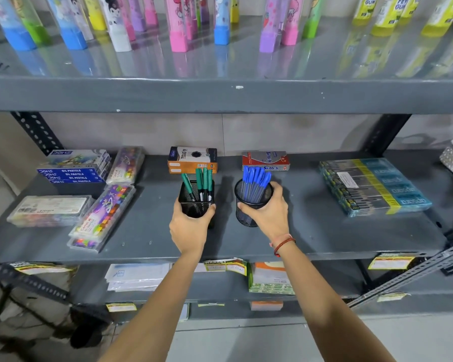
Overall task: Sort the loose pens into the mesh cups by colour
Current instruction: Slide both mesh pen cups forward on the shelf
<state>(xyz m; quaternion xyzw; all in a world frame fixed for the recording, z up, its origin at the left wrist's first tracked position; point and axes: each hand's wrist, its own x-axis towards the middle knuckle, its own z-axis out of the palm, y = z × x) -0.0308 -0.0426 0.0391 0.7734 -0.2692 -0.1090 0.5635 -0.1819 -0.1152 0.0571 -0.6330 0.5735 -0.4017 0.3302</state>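
Note:
Two black mesh cups stand on the grey middle shelf [311, 239]. The square cup [194, 197] on the left holds several green pens [203, 182], upright and leaning. The round cup [246, 218] on the right holds a bunch of blue pens [255, 182]. My left hand [190, 228] wraps the near side of the square cup. My right hand [271, 212] grips the round cup from the right and front. I see no loose pens on the shelf around the cups.
Behind the cups sit an orange pen box [192, 159] and a red pen box [266, 160]. Oil pastel boxes [73, 171] and crayon cases [102, 218] fill the left side, teal packs [372, 186] the right. Coloured bottles line the upper shelf [220, 95].

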